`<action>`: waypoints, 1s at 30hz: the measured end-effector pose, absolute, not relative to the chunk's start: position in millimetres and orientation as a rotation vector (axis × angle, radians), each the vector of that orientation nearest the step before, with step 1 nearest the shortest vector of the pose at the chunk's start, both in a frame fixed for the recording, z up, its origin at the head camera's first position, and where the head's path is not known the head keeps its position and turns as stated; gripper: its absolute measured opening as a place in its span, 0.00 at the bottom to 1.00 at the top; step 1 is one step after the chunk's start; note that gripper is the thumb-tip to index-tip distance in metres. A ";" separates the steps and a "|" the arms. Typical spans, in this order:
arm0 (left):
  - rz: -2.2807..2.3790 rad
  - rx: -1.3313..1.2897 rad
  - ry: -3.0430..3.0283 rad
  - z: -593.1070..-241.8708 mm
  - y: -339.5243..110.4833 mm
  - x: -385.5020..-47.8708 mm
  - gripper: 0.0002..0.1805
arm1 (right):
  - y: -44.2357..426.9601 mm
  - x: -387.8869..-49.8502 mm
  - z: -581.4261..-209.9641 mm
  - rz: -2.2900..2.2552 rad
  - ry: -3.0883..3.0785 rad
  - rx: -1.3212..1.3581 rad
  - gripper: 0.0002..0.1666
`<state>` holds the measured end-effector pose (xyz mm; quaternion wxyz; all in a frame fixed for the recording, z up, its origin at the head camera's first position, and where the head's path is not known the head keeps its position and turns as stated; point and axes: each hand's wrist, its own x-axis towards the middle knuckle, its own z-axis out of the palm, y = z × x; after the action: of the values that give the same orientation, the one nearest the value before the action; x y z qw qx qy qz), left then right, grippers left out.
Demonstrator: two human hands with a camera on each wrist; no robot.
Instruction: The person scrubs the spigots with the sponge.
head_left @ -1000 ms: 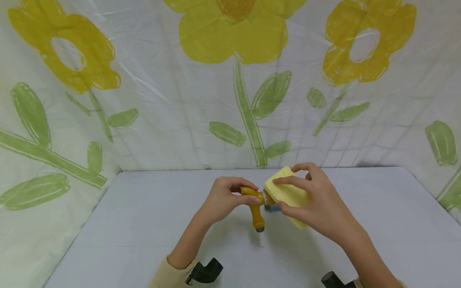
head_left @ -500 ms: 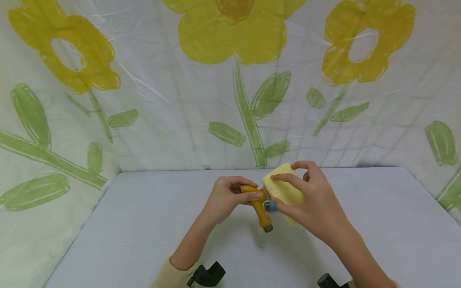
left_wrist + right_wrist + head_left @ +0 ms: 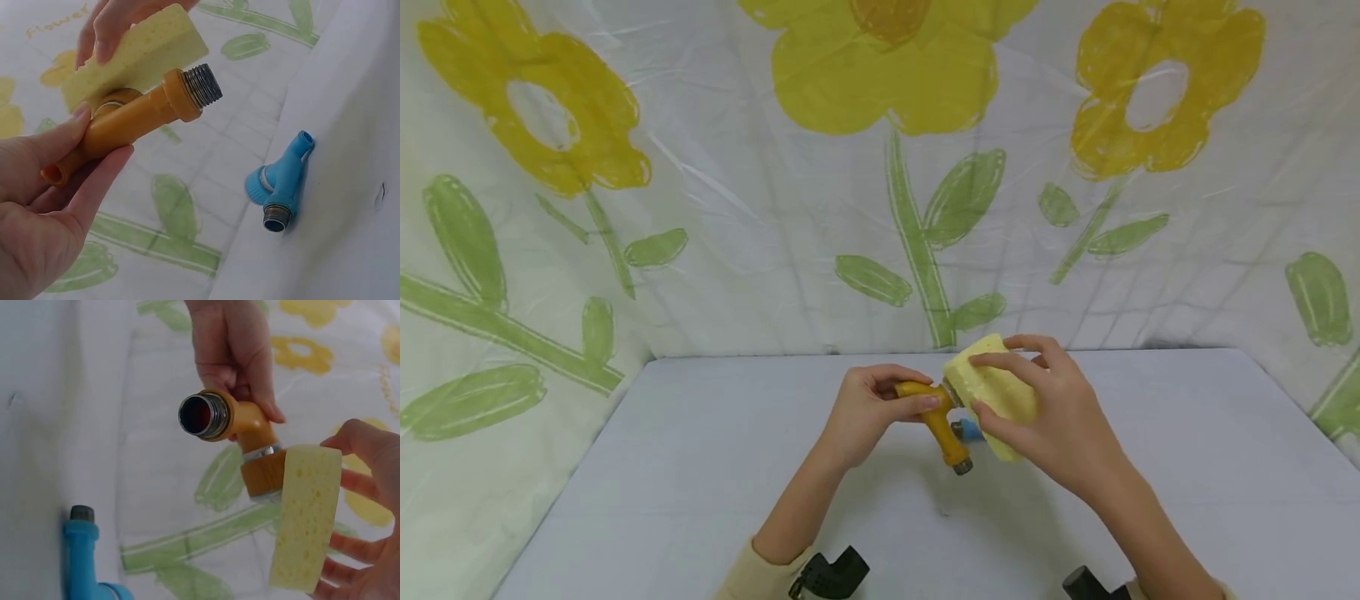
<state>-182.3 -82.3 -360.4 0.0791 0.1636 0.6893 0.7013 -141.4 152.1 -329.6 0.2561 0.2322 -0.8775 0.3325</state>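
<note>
My left hand (image 3: 867,412) pinches an orange pipe fitting (image 3: 134,119), tap-like, with a threaded metal end and a ribbed round side part behind a silver ring. In the head view the threaded end points down and slightly right, above the table. My right hand (image 3: 1067,421) holds a pale yellow sponge (image 3: 307,519) between thumb and fingers. In the right wrist view the sponge's long edge lies against the fitting's ribbed part. Behind and below, a similar blue pipe fitting (image 3: 286,178) lies on the table, partly covered by the sponge in the head view.
A white-covered table (image 3: 685,467) stretches under both hands, with a small mark (image 3: 945,514) near its middle. Behind it hangs a white sheet (image 3: 737,275) painted with yellow flowers and green leaves. Dark wrist mounts (image 3: 831,573) show at the sleeves.
The orange fitting's threaded end has swung to the right. The sponge has moved slightly up and left along with my right hand. My left hand has shifted only a little.
</note>
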 end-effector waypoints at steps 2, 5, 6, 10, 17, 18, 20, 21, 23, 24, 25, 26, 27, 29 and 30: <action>2.122 0.467 2.056 -360.2 -83.5 -182.5 0.13 | 155.1 -144.8 -331.0 1.074 -2.397 0.613 0.26; 2.166 0.423 2.027 -360.3 -83.7 -183.6 0.14 | 163.4 -149.2 -330.7 1.319 -2.471 0.579 0.26; 2.182 0.404 2.013 -360.5 -83.7 -184.1 0.14 | 166.7 -150.7 -330.2 1.391 -2.504 0.568 0.26; 2.264 0.353 1.918 -362.5 -83.9 -186.0 0.15 | 178.0 -158.4 -329.9 1.579 -2.588 0.590 0.25; 2.314 0.407 1.827 -364.3 -86.2 -186.1 0.16 | 183.9 -170.2 -338.9 1.962 -2.567 0.629 0.22; 2.308 0.421 1.826 -364.6 -86.7 -186.1 0.17 | 184.2 -171.7 -340.6 2.016 -2.558 0.637 0.21; 2.283 0.449 1.836 -365.2 -87.8 -186.1 0.16 | 184.0 -173.7 -343.3 2.100 -2.547 0.655 0.20; 2.268 0.464 1.845 -365.6 -88.1 -186.4 0.16 | 183.8 -174.3 -344.4 2.123 -2.543 0.665 0.19; 2.231 0.487 1.863 -365.6 -88.6 -186.4 0.15 | 183.3 -174.8 -346.0 2.135 -2.531 0.684 0.18; 2.210 0.497 1.875 -365.4 -88.8 -186.4 0.14 | 182.6 -174.7 -346.4 2.127 -2.526 0.682 0.17; 2.188 0.511 1.886 -365.2 -88.9 -186.4 0.14 | 181.8 -174.3 -346.4 2.114 -2.520 0.681 0.17; 2.167 0.526 1.898 -365.0 -88.9 -186.5 0.14 | 181.2 -173.8 -346.4 2.078 -2.513 0.684 0.17; 2.148 0.539 1.911 -364.5 -88.5 -186.4 0.14 | 180.5 -173.2 -346.1 2.036 -2.504 0.692 0.17; 2.114 0.566 1.940 -363.4 -88.1 -186.0 0.13 | 178.5 -171.5 -344.4 1.947 -2.482 0.702 0.18; 2.099 0.577 1.958 -362.7 -87.9 -185.7 0.13 | 177.9 -170.2 -343.4 1.901 -2.475 0.705 0.19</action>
<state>-185.7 -87.9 -362.7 0.1066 0.1958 0.6650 0.7128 -170.2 177.9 -343.4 -0.0287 0.2203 -0.7732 0.5940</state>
